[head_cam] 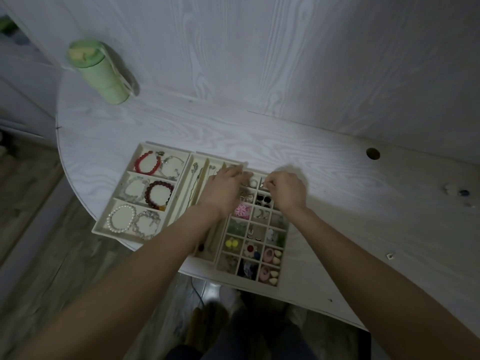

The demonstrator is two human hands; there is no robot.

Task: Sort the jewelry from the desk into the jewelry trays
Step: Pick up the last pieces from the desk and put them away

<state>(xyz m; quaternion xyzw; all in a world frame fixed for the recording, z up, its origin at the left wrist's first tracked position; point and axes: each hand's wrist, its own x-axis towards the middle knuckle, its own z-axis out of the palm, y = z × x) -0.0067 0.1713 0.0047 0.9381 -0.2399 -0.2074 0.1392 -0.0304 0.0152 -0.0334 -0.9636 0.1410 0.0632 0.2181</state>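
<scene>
your two forearms come in from the bottom corners of the frame and meet over the cream trays near the middle. nearest you, low centre, the small-grid tray (281, 249) sits at the desk's front edge, its cells holding bits like a yellow pair (232, 243), a white flower piece (251, 249) and a pink flower piece (241, 210). just left of it, the long-slot tray (195, 162) holds thin chains and is mostly covered by your left arm. further left, the bracelet tray (104, 231) has three compartments: a pearl bracelet (121, 219) in the near one, a dark red bead bracelet (159, 194) in the middle, a bright red bead bracelet (147, 162) in the far one.

your left hand (224, 189) lies over the far end of the grid tray, fingers stretched forward and fairly flat, gripping nothing you can see. your right hand (287, 189) hovers over the far right cells, fingers curled in, fingertips pinched near a small silvery piece (262, 185); you cannot tell if it is actually held.

far right on the white desk (363, 216) lie a few small loose pieces (455, 192). upper left stands a green bottle (100, 71).
</scene>
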